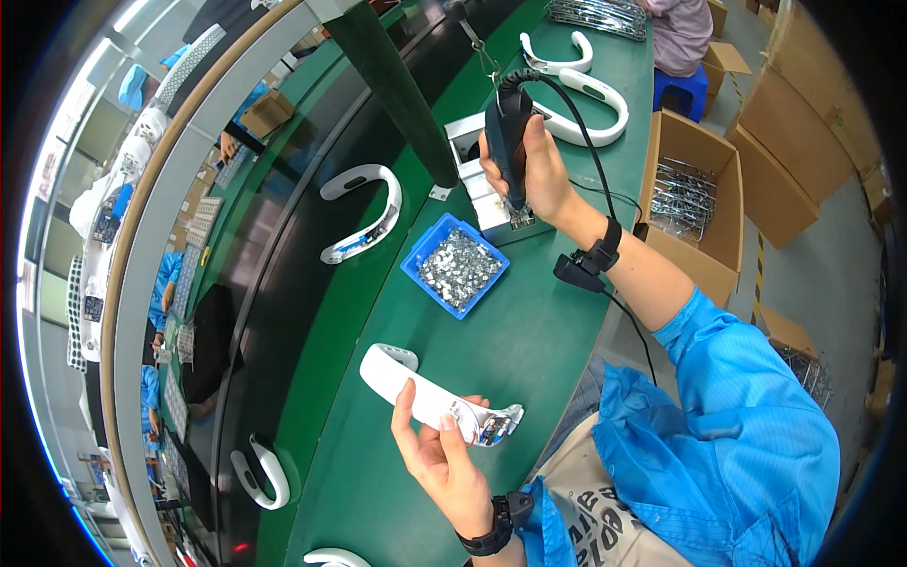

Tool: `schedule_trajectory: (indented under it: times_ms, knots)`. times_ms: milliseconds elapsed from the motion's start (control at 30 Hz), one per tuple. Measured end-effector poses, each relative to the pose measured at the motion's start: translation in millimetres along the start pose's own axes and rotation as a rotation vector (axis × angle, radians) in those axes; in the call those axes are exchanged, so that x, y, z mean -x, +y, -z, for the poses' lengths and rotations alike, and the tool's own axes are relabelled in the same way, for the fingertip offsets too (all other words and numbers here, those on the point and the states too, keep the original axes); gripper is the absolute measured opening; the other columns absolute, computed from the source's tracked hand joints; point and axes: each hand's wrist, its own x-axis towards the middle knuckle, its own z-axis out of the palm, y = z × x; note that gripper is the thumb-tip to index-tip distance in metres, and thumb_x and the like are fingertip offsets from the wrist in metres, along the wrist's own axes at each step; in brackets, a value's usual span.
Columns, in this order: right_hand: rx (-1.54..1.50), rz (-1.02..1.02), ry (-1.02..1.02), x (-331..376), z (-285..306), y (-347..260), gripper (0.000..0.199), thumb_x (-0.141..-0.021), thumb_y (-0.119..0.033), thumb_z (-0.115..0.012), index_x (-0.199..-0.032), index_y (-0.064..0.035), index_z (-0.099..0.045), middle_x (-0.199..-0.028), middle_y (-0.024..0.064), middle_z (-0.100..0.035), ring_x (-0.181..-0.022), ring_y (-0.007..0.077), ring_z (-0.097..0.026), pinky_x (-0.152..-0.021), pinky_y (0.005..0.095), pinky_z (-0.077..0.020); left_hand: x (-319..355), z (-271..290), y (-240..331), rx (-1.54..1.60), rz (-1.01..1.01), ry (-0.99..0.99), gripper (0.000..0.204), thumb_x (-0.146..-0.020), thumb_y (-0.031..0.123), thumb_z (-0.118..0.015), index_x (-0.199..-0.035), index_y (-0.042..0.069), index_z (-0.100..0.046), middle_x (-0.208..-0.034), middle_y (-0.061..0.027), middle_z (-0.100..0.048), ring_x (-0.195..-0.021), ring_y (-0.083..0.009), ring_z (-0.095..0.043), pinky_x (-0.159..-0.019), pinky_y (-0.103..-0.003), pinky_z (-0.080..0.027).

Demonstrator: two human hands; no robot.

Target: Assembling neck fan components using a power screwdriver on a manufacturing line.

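Observation:
My right hand (546, 180) is wrapped round a black electric screwdriver (508, 132), which hangs from a metal hook with a coiled cord at its top. Its tip points down at a small white-and-grey box-shaped device (487, 210) on the bench. Nearer me, my left hand (442, 465) grips a white curved plastic housing (420, 389), thumb and fingers on opposite sides. The housing's near end is uncovered and shows small metal and blue parts inside. Between the two hands lies a blue tray (413, 266) filled with small shiny metal pieces.
More white curved housings lie on the belt (392, 213) and far bench (619, 118). A green post (392, 85) rises beside the device. Right of the bench stands a cardboard box (694, 142) of metal parts. A seated person (680, 33) is at the far end. Black cables hang near my right forearm.

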Motion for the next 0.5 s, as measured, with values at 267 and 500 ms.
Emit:
schedule_trajectory:
  times_ms: [267,500]
  knots:
    - [-0.237,-0.177,-0.012,24,-10,-13,0.088,-0.103,-0.084,-0.027,-0.100,-0.0027,-0.061,-0.072,0.0045,-0.057,-0.055,0.0121,-0.054,-0.054,0.0269,-0.0447,0,3,-1,0.014,-0.018,0.002,0.052,-0.111,0.010,-0.054,-0.161,0.005,-0.038,-0.104,-0.0216,-0.076,-0.097,-0.0260,-0.076,-0.091,-0.040,-0.060]
    - [-0.558,-0.105,-0.187,53,-73,-99,0.104,-0.094,-0.095,-0.014,-0.100,-0.0016,-0.061,-0.069,0.0055,-0.056,-0.052,0.0147,-0.054,-0.053,0.0296,-0.0476,0,3,-1,-0.025,-0.036,-0.026,0.052,-0.111,0.003,-0.050,-0.162,0.003,-0.036,-0.108,-0.0240,-0.076,-0.100,-0.0233,-0.076,-0.088,-0.033,-0.059]
